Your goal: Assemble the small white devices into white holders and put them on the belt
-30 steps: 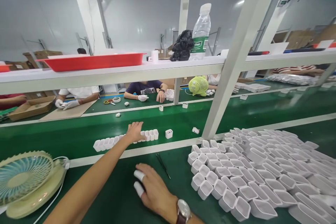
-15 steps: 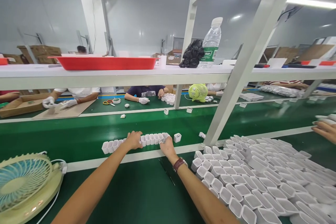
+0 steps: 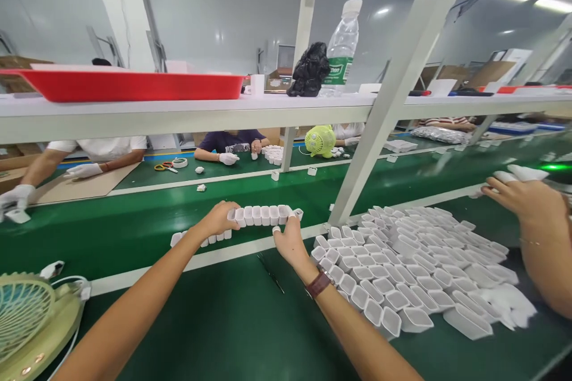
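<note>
Pressing inward from both ends, the left hand (image 3: 218, 220) and right hand (image 3: 290, 242) squeeze a row of white shells (image 3: 263, 215) above the green belt (image 3: 134, 232).

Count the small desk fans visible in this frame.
2. A cream fan sits at the near left edge, partly cut off; a lime-green fan stands on the far side, beneath the shelf. Others may be hidden.

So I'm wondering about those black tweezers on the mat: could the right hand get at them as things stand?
Probably yes. The tweezers lie bare on the green mat just beside the right hand's wrist, nothing over them. But that hand's grip is on the row of white housings, so it would have to let go.
</note>
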A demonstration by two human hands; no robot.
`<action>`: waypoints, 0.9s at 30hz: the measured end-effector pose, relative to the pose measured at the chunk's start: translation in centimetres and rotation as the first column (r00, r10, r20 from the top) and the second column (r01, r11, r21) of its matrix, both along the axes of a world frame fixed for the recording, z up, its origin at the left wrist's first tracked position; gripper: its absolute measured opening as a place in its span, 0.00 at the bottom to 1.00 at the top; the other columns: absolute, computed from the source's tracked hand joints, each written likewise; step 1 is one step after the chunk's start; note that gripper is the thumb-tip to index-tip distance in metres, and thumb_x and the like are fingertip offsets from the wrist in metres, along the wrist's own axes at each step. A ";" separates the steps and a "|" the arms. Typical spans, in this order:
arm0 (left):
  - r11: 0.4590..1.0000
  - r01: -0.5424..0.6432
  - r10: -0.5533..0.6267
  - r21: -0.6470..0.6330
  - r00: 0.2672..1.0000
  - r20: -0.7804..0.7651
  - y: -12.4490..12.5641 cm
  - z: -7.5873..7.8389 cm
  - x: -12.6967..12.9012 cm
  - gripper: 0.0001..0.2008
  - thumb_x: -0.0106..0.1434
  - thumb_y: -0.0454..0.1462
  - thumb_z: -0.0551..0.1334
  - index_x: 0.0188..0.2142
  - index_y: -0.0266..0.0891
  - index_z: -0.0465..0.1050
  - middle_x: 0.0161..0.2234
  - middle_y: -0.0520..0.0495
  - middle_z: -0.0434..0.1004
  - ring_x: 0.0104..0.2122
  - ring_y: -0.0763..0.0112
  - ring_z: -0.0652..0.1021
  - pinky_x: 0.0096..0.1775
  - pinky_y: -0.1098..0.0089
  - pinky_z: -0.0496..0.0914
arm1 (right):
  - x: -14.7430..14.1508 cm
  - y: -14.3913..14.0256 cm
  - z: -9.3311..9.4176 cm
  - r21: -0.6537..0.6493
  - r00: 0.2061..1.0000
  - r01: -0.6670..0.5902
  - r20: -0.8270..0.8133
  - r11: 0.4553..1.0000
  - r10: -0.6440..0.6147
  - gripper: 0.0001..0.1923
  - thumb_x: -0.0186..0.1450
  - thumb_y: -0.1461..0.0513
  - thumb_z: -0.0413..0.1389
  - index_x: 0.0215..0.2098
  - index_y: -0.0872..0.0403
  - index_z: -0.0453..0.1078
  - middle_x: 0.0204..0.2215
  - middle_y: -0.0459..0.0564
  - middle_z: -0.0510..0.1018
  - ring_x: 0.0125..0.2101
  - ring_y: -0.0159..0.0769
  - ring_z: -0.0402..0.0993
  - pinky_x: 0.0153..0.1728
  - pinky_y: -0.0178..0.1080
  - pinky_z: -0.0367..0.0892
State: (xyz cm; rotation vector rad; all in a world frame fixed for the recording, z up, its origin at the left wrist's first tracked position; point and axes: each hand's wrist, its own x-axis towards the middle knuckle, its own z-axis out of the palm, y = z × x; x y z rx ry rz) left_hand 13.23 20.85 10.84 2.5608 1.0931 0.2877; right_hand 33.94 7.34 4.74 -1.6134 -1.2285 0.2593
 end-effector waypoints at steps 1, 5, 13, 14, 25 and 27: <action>0.999 0.035 -0.035 -0.012 0.999 0.015 -0.3 0.6 0.1 0.21 0.53 0.39 0.72 0.48 0.44 0.77 0.50 0.49 0.81 0.52 0.53 0.77 0.51 0.63 0.70 | -0.1 -1.7 0.5 0.008 1.000 0.000 -0.006 1.000 0.000 0.31 0.58 0.67 0.54 0.61 0.57 0.63 0.58 0.60 0.69 0.63 0.53 0.63 0.66 0.57 0.59; 0.982 0.174 -0.171 -0.071 0.984 0.048 -2.4 1.7 0.8 0.20 0.54 0.38 0.70 0.47 0.44 0.77 0.45 0.52 0.81 0.42 0.61 0.79 0.42 0.68 0.71 | -1.9 -10.4 1.3 0.098 0.996 -0.066 -0.060 0.993 0.072 0.38 0.64 0.66 0.51 0.71 0.49 0.50 0.68 0.56 0.58 0.68 0.48 0.59 0.69 0.55 0.56; 0.866 0.458 -0.467 -0.203 0.884 0.005 -6.9 -0.6 5.4 0.25 0.47 0.30 0.71 0.47 0.45 0.78 0.49 0.48 0.76 0.51 0.55 0.78 0.50 0.65 0.72 | -7.0 -24.0 -5.8 0.012 0.933 -0.042 -0.356 0.999 0.043 0.43 0.63 0.66 0.52 0.74 0.44 0.45 0.74 0.51 0.46 0.72 0.51 0.52 0.67 0.50 0.61; 0.859 0.466 -0.478 -0.212 0.878 -0.006 -7.3 -0.9 6.0 0.26 0.48 0.30 0.71 0.47 0.45 0.78 0.50 0.47 0.75 0.51 0.55 0.77 0.50 0.64 0.72 | -7.2 -24.6 -7.1 0.040 0.931 -0.049 -0.360 0.998 0.060 0.45 0.62 0.66 0.54 0.75 0.46 0.45 0.74 0.52 0.48 0.72 0.52 0.49 0.68 0.51 0.60; 0.861 0.476 -0.471 -0.182 0.879 0.069 -8.7 -4.0 11.3 0.37 0.52 0.29 0.67 0.62 0.42 0.68 0.61 0.42 0.73 0.61 0.52 0.73 0.61 0.59 0.69 | -6.5 -24.6 -11.0 0.061 0.863 -0.022 -0.502 0.998 0.049 0.43 0.67 0.51 0.62 0.74 0.39 0.47 0.71 0.50 0.60 0.71 0.52 0.53 0.66 0.50 0.65; 0.870 0.464 -0.456 -0.166 0.886 0.085 -9.1 -4.3 11.9 0.38 0.55 0.31 0.66 0.65 0.41 0.65 0.64 0.41 0.70 0.63 0.53 0.72 0.62 0.59 0.68 | -6.2 -24.6 -10.5 0.046 0.871 -0.019 -0.490 0.999 0.039 0.44 0.66 0.51 0.63 0.74 0.37 0.47 0.71 0.50 0.61 0.71 0.53 0.53 0.66 0.51 0.64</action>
